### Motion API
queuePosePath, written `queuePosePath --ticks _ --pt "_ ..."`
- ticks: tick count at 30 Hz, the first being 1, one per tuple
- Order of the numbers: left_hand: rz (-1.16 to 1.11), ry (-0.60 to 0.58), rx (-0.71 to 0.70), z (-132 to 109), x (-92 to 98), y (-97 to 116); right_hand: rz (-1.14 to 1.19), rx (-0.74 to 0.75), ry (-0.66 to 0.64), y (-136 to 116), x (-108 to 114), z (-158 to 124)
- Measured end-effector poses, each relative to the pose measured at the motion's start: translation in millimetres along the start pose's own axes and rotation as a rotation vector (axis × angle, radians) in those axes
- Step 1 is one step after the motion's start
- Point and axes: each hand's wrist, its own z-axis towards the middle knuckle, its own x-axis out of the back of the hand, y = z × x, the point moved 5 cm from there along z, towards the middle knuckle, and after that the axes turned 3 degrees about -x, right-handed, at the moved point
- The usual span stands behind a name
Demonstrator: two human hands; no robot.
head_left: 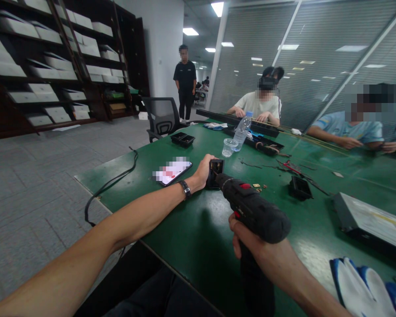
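Observation:
My right hand [247, 237] is wrapped round the handle of a black cordless drill [254, 207] with red details. The drill points forward and left, its tip at the open face of a small black plastic box [217, 174]. My left hand [204, 171] grips that box from its left side and holds it on edge at the table. Some brass-coloured bits show inside the box; whether the drill tip touches a screw I cannot make out. Small brass-coloured pieces [257, 186] lie on the table just right of the chuck.
On the green table [185, 229] are a phone [172, 171], a plastic cup [229, 147], a water bottle [243, 132], black trays [182, 139], another black box [300, 188], a grey metal case [372, 220] and gloves [366, 286]. Two people sit across; one stands behind.

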Motion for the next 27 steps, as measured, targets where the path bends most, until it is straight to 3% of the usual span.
queuePosePath --ticks 27 --pt "0.007 0.026 0.007 1.4 1.9 -1.3 -0.032 -0.006 -0.004 -5.7 0.0 0.3"
